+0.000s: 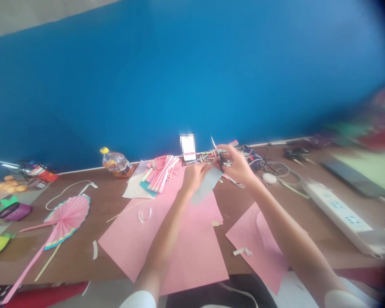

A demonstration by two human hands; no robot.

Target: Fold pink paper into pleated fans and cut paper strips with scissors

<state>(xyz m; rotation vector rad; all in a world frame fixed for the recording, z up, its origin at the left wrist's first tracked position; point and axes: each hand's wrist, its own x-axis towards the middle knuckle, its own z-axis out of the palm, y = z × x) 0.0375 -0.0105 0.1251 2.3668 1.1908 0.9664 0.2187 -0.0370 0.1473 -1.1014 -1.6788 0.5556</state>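
Note:
My left hand (194, 176) is closed on a pale blue-grey sheet of paper (205, 188), which hangs below the fingers above pink sheets. In my right hand (235, 163) is a pair of scissors (214, 146), blades pointing up and away from me, beside the left fingers. The right fingers wrap round the dark handles. Large pink paper sheets (192, 252) lie on the table under my forearms. A smaller pink sheet (259, 239) lies to the right, with a curled white paper strip (243, 251) on it.
A pleated pink fan (69, 218) lies at left. Folded pink paper (162, 171) and a tilted drink bottle (117, 163) sit toward the back. A phone (188, 147) leans near the blue wall (192, 77), with paper scraps beside it. At right are a power strip (340, 216) and cables (284, 171).

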